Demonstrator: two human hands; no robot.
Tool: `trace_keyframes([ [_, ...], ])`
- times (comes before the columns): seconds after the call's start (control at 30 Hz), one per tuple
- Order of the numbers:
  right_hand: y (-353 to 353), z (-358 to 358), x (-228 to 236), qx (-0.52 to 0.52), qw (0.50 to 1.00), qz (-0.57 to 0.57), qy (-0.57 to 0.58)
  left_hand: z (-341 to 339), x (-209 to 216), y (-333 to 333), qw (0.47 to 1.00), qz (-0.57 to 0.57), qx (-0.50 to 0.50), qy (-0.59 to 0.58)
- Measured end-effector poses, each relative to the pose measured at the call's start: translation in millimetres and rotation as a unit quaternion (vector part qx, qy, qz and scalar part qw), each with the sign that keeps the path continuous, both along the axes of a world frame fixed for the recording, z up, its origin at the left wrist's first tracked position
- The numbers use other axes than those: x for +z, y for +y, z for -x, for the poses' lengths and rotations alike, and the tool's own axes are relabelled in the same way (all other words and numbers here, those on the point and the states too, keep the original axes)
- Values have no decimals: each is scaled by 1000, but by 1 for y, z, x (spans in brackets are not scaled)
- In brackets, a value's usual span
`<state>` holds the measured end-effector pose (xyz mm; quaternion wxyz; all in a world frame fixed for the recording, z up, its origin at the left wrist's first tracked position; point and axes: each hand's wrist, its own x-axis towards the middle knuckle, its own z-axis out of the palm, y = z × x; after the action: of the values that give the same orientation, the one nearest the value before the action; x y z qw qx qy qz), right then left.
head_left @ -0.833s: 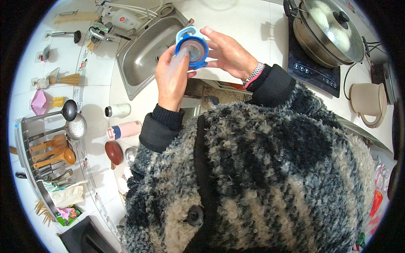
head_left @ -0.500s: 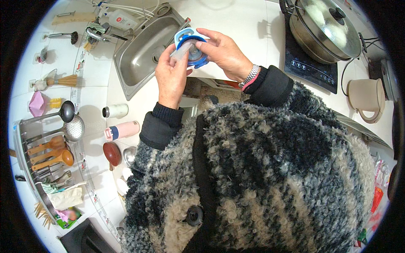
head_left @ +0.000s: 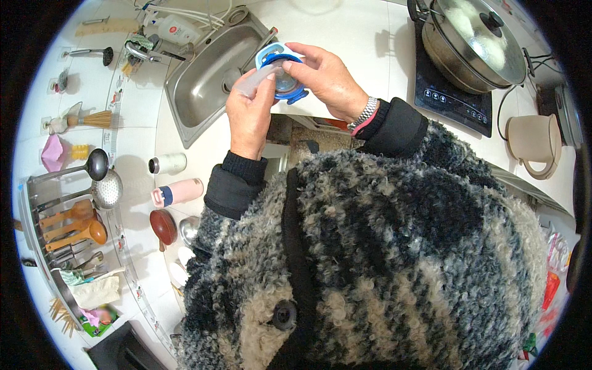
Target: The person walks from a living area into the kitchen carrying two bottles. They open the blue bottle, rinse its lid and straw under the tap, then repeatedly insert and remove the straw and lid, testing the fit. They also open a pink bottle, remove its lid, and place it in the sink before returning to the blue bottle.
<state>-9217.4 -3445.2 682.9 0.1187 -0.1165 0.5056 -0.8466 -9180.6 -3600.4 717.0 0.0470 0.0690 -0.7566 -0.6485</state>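
Near the sink's right edge, my right hand (head_left: 333,81) grips a round blue lid (head_left: 291,97) with a clear middle and a pale blue loop handle (head_left: 269,52). Its thumb presses on the inner side. Between the thumb and fingers of my left hand (head_left: 248,120) is a translucent whitish strip (head_left: 254,81) that reaches to the lid's rim. I cannot make out whether the strip is attached to the lid. Part of the lid is behind my fingers.
A steel sink (head_left: 185,102) lies to the left under a tap (head_left: 143,52). At right, a lidded pan (head_left: 456,58) stands on a black induction cooker (head_left: 441,105), with a beige jug (head_left: 535,147) beyond. A white bottle (head_left: 169,163) and pink flask (head_left: 182,192) stand left.
My left fingers have drawn closer together, with the thumb now pressed on the strip. The strip has shifted slightly left and up. My right hand keeps its hold on the lid.
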Motion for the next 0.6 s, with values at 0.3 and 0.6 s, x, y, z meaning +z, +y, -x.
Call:
trace_keyframes([
  [0.3,0,-1,5,-124,968,-93,195,-2,17,9,997,-68,23,35],
  [0.6,8,-1,16,-51,964,-83,246,-6,28,6,988,40,-59,140],
])
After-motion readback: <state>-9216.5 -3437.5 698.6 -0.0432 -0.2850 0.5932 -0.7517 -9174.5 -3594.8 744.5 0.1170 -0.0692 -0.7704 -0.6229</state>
